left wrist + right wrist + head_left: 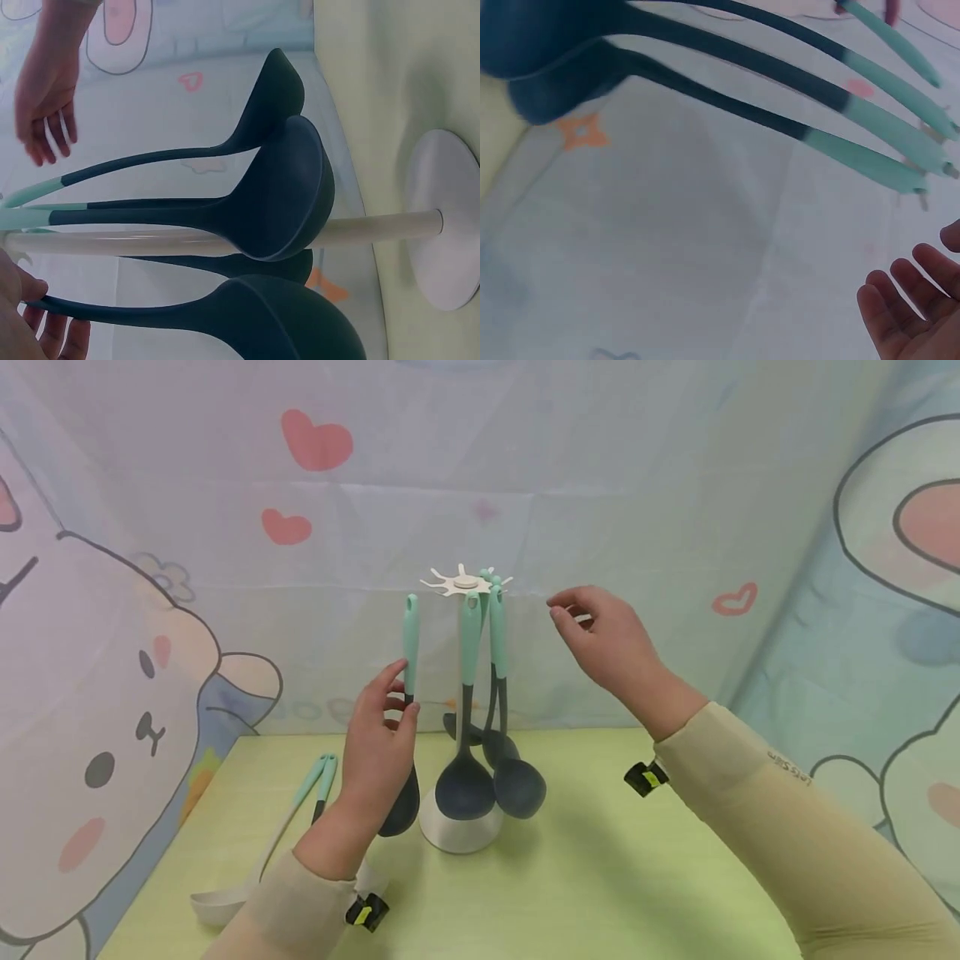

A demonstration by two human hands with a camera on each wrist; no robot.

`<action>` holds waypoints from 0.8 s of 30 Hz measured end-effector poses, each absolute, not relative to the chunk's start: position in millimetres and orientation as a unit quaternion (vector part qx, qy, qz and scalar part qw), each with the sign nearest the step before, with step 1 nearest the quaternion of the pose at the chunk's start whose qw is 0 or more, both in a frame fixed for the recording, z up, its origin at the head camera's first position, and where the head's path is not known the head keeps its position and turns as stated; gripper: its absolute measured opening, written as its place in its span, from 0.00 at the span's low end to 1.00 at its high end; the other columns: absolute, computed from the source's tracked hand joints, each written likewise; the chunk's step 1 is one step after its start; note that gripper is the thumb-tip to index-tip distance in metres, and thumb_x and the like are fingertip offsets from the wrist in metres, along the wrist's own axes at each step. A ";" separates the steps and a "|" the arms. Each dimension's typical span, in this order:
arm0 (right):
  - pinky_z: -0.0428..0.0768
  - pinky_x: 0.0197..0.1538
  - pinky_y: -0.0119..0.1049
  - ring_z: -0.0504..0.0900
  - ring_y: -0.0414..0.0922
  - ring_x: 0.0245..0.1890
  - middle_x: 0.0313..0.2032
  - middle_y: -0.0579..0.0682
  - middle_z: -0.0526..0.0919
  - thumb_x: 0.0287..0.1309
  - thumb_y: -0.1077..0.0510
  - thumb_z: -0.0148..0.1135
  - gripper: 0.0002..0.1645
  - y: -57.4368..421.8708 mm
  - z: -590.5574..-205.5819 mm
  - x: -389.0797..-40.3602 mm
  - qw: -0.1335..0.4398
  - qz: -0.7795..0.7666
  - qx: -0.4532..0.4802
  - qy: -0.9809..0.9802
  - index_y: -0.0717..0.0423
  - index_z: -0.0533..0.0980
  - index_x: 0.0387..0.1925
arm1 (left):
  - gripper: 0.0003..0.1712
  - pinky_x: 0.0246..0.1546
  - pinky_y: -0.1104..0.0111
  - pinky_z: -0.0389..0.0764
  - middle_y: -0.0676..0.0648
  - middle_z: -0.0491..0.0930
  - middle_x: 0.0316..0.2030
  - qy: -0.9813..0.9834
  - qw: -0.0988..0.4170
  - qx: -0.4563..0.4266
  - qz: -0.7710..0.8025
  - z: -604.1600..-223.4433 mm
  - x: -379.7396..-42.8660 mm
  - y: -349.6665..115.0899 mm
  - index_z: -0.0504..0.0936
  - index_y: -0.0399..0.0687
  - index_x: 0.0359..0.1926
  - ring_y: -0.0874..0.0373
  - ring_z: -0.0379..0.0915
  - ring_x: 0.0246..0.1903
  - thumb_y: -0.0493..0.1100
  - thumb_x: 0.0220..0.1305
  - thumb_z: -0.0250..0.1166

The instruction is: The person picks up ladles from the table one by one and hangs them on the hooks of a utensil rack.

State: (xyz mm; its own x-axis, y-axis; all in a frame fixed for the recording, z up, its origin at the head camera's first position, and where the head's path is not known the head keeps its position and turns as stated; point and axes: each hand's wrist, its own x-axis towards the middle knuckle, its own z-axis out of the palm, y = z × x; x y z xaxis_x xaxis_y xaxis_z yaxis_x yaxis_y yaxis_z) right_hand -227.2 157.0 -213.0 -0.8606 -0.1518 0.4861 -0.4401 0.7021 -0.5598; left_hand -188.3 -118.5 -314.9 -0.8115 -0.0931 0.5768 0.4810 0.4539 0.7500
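My left hand [378,731] grips a dark ladle [410,643] with a mint handle, fingers and thumb around its shaft just below the handle. The ladle hangs upright, left of a white utensil rack [462,833] and apart from its hooks. In the left wrist view, the held ladle's bowl [289,319] shows large at the bottom. On the rack hang several dark utensils, among them a front ladle [467,785] and a right ladle [519,787]. My right hand [611,639] is raised right of the rack's top, loosely bent and holding nothing.
A cream ladle [225,902] with a mint handle lies on the yellow-green table [600,877] at the left. Beside it, another mint-handled utensil [325,785] is partly hidden by my left arm. A cartoon-printed cloth [622,460] hangs behind the table.
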 end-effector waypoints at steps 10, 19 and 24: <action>0.76 0.56 0.42 0.78 0.46 0.51 0.53 0.47 0.79 0.73 0.50 0.51 0.18 111.5 -150.4 -225.8 0.250 0.304 0.197 -0.898 0.52 0.80 0.55 | 0.34 0.41 0.60 0.80 0.45 0.74 0.51 -0.810 0.285 -0.133 -0.496 -312.1 -182.3 -111.7 0.68 0.62 0.70 0.53 0.75 0.44 0.33 0.68 0.62; 0.76 0.52 0.41 0.76 0.44 0.50 0.53 0.45 0.80 0.72 0.49 0.51 0.19 73.5 -120.4 -227.9 0.156 0.204 0.223 -0.940 0.50 0.82 0.54 | 0.33 0.41 0.61 0.80 0.44 0.74 0.50 -0.812 0.290 -0.139 -0.487 -309.2 -180.7 -108.2 0.68 0.60 0.70 0.53 0.75 0.44 0.32 0.68 0.62; 0.76 0.49 0.39 0.76 0.43 0.46 0.51 0.45 0.80 0.71 0.49 0.51 0.18 63.3 -114.6 -233.3 0.113 0.173 0.211 -0.955 0.49 0.81 0.53 | 0.33 0.41 0.62 0.80 0.45 0.74 0.50 -0.813 0.287 -0.136 -0.488 -306.8 -181.4 -106.3 0.68 0.61 0.70 0.54 0.75 0.44 0.33 0.68 0.61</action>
State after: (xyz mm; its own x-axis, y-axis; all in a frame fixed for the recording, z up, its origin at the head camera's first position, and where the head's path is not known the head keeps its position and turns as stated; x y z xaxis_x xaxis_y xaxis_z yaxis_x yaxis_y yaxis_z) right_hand -233.3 63.3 -114.6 -0.8852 -0.3644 0.2891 -0.4428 0.8506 -0.2836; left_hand -181.4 -106.3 -306.8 -0.7978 -0.0599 0.5999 0.5015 0.4865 0.7155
